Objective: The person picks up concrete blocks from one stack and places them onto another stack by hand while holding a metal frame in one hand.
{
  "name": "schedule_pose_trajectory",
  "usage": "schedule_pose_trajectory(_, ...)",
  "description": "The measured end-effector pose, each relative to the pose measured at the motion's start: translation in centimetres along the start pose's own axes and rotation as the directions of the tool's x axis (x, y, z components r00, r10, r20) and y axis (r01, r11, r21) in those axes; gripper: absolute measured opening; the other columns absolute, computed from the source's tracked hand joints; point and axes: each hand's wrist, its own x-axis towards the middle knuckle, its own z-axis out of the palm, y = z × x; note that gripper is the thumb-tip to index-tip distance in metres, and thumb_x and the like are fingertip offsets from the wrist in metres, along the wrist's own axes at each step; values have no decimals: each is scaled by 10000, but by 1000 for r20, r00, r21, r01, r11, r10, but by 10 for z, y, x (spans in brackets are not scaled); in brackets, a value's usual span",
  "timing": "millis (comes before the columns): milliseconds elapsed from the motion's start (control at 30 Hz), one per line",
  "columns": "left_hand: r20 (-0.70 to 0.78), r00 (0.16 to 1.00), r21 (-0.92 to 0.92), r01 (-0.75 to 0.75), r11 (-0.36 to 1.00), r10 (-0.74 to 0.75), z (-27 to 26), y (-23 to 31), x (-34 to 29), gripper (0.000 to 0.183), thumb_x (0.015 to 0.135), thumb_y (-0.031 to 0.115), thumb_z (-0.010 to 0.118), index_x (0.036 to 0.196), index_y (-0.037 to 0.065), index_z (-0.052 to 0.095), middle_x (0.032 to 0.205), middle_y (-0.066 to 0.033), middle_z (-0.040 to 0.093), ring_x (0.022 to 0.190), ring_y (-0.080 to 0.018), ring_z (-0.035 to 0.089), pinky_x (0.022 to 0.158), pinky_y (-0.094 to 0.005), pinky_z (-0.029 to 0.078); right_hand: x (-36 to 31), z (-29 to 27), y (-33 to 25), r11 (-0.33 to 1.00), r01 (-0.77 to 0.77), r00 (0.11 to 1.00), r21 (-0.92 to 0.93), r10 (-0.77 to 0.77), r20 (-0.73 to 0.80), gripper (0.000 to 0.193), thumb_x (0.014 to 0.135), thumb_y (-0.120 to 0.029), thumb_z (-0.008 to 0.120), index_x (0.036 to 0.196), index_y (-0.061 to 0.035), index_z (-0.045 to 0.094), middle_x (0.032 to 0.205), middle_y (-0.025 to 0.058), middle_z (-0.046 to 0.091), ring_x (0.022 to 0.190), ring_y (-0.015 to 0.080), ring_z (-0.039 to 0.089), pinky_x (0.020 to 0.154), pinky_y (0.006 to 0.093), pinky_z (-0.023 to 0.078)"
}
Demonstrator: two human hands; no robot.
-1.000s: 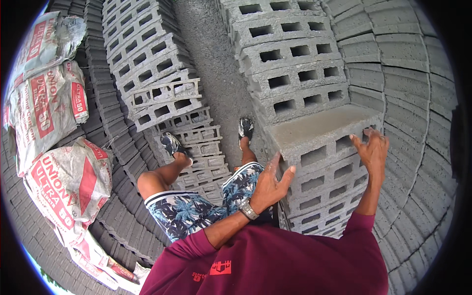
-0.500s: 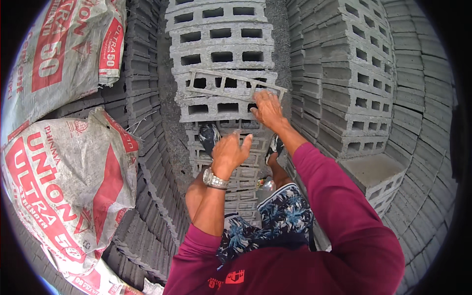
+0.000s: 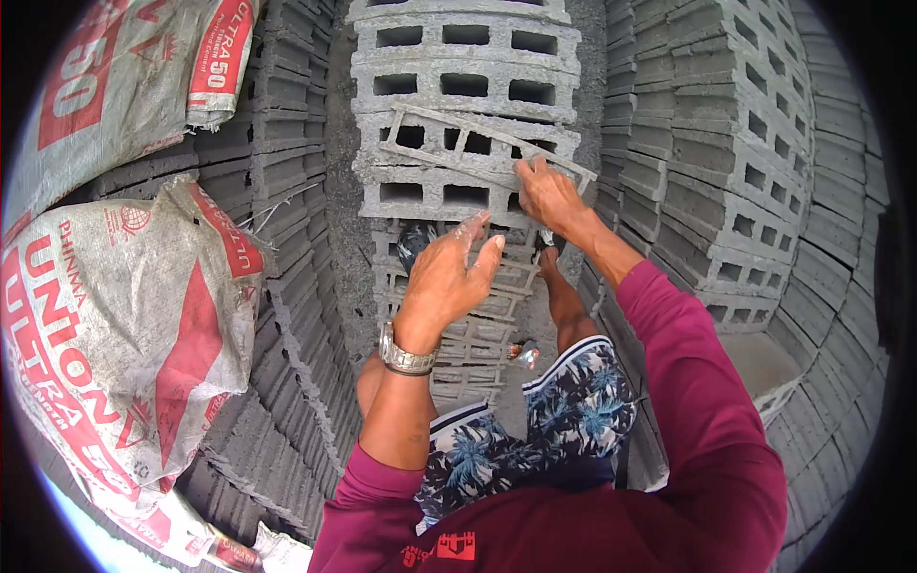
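A thin grey ladder-shaped frame (image 3: 439, 164) with rectangular openings lies aslant on a row of hollow concrete blocks (image 3: 430, 84). My right hand (image 3: 552, 199) is closed on the frame near its right end, fingers bent over the edge. My left hand (image 3: 447, 277), with a metal watch (image 3: 406, 357) at its wrist, hovers nearer to me, below the nearest block. Its thumb stands apart from the fingers, and nothing shows in its grasp. Beneath it, more ladder-shaped frames (image 3: 468, 361) lie between my legs, partly hidden by the hand and forearm.
Tall stacks of concrete blocks stand close on the left (image 3: 287, 115) and right (image 3: 712, 181). Large white-and-red cement sacks (image 3: 105, 334) lie over the left stack. My feet stand near the blocks' near end. A small clear plastic item (image 3: 523, 354) lies by my right leg.
The whole view has shifted, so the blocks appear farther right. My left hand has risen slightly, its fingers lifting. My right hand stays on the frame, which keeps its slant.
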Motion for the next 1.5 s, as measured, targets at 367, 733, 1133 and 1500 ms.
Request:
schedule_pose_trajectory(367,84,991,154,89,984,-102,84,17,10,450,970,300,623,1291,-14,607,1083,-251,713,1029,-350,706,879,-392,540,-16,-8,39,989,75,997,128,-72,-24,465,749,-41,668,1179,-8,493,1007,214,581,928,410,648,738,504,562)
schedule_pose_trajectory(733,-51,999,273,33,962,-20,152,-2,56,394,939,264,643,1177,-49,659,1085,-263,700,1004,-412,679,897,-441,525,-17,-56,83,851,4,925,525,196,-325,337,763,-240,688,984,8,629,704,190,676,691,389,684,640,492,532)
schedule_pose_trajectory(1133,-272,962,662,191,725,-6,247,-10,130,601,827,506,693,891,-92,699,801,-255,683,826,-402,634,877,-483,457,-45,-86,153,307,-136,502,942,841,-202,578,922,-502,636,718,38,673,596,153,649,560,257,642,582,393,494)
schedule_pose_trajectory(1500,-446,864,492,454,743,-233,262,-33,143,598,721,522,756,719,-72,690,706,-239,681,789,-374,671,1080,-419,333,-55,23,160,161,-55,504,985,857,-112,500,953,-412,615,826,66,690,732,194,723,705,261,737,637,381,536)
